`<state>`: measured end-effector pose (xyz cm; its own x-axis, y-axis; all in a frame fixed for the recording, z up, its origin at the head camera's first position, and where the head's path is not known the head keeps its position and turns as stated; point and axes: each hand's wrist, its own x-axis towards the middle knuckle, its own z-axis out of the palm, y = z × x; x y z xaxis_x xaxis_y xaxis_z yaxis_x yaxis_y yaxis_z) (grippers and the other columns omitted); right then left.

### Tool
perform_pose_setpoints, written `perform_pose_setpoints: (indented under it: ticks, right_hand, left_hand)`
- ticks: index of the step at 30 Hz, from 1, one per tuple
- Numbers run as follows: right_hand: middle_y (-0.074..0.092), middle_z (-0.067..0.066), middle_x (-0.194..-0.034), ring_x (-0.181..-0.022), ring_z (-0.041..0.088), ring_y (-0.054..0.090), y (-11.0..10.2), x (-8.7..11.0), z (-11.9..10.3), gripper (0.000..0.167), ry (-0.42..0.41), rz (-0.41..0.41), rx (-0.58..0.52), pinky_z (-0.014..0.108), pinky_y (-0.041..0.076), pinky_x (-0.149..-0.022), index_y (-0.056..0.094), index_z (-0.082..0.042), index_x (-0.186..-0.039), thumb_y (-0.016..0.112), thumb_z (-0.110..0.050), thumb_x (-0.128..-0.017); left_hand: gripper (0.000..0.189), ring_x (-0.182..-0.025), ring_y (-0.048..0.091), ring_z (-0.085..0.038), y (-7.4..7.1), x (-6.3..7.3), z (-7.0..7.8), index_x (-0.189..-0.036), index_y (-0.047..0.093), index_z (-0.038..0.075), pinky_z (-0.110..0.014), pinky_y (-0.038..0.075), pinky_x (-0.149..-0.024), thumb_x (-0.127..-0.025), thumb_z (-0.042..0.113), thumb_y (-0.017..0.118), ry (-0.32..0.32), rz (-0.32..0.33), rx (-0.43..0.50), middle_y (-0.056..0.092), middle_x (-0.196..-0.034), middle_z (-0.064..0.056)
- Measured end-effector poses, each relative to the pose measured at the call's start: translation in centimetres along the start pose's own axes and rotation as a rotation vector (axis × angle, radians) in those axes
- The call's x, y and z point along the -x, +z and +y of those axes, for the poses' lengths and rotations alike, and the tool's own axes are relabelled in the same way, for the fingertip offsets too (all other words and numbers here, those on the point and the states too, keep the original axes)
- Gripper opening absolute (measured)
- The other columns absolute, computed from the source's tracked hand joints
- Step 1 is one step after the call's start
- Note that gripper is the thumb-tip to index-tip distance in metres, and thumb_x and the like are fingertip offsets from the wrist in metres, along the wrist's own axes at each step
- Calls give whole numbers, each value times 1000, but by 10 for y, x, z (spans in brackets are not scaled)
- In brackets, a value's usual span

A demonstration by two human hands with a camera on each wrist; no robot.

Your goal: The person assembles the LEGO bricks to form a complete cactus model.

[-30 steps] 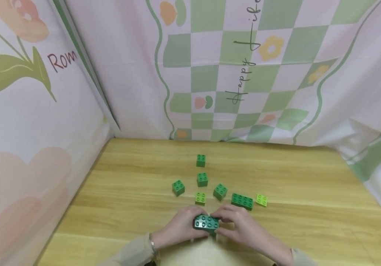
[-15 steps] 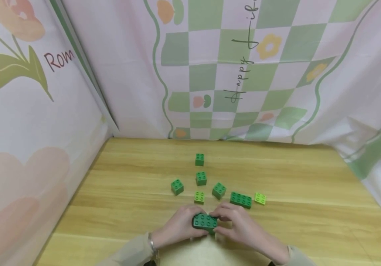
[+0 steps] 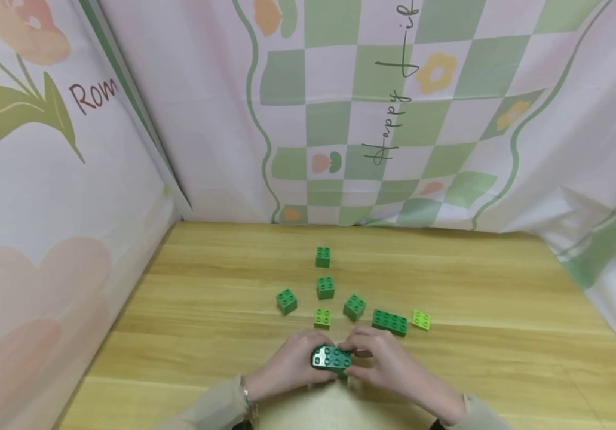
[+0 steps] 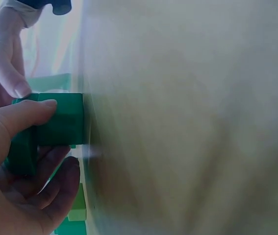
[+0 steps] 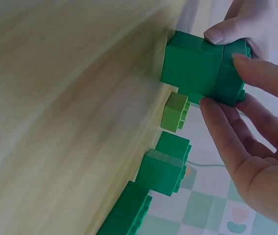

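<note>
A long dark green toy brick (image 3: 331, 357), studs up, sits on top of a squarer green brick (image 4: 63, 120), whose base is at the tabletop. My left hand (image 3: 298, 360) grips the pair from the left, thumb on the near side and fingers round the far side. From the right, my right hand (image 3: 380, 361) pinches the other end, thumb near and index finger far. In the right wrist view the two bricks meet along a thin seam, with the long brick (image 5: 231, 73) uppermost. The left hand partly covers the long brick's left end.
Just beyond the hands lie a light green brick (image 3: 322, 318), a long green brick (image 3: 389, 322) and a thin lime brick (image 3: 421, 320). Several square green bricks (image 3: 325, 288) stand farther back on the wooden table (image 3: 221, 269). Patterned curtains (image 3: 216, 119) enclose the back and left.
Both hands keep their hold on the stacked bricks with hardly any movement. The head view has shifted slightly, and a glare on the long brick's top fades and returns.
</note>
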<state>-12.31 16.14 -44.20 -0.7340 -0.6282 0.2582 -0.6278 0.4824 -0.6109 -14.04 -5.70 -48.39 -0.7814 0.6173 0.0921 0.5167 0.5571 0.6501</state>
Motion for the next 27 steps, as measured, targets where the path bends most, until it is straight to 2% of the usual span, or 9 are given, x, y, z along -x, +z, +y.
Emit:
perform_pose_setpoints:
  ticks: [9,13,17,20,24,27]
  right_hand:
    - [71,5,-102,-90,16,70,6,5,-1,33,4,63,26,15,61,-77,71,-6,-104,82,-3,-73]
    - [70,3,-106,-94,15,69,12,11,1,36,-5,100,-11,19,62,-80,68,-7,-108,80,-2,-75]
    - [69,3,-109,-96,15,70,15,14,2,37,20,90,-57,21,63,-81,67,-9,-112,79,-4,-78]
    - [69,3,-111,-97,17,70,15,16,2,37,65,69,-86,22,63,-82,66,-9,-115,78,-6,-80]
    - [69,5,-111,-99,18,70,16,17,5,36,95,62,-88,22,63,-83,66,-8,-115,77,-9,-81]
    - [69,6,-110,-98,17,69,17,17,7,36,81,75,-73,24,63,-82,66,-7,-115,77,-9,-81]
  left_hand:
    - [40,-95,60,3,-1,1,3,-109,68,15,-12,51,-89,-76,27,85,-21,-9,7,71,-105,6]
    - [43,-96,59,3,0,2,0,-111,67,16,-14,51,-91,-74,27,86,-30,-32,24,70,-107,8]
    - [45,-100,59,2,-4,4,-3,-113,65,16,-18,51,-96,-73,21,86,-64,-80,57,69,-111,8]
    - [48,-106,61,-4,-10,6,-5,-116,65,13,-22,53,-100,-72,10,84,-80,-102,63,69,-115,4]
    - [48,-112,62,-13,-19,8,-8,-121,64,8,-26,55,-101,-76,1,77,-93,-90,68,68,-120,-3]
    - [40,-109,64,-16,-25,7,-10,-122,63,6,-25,57,-97,-83,3,72,-113,-50,99,68,-120,-7]
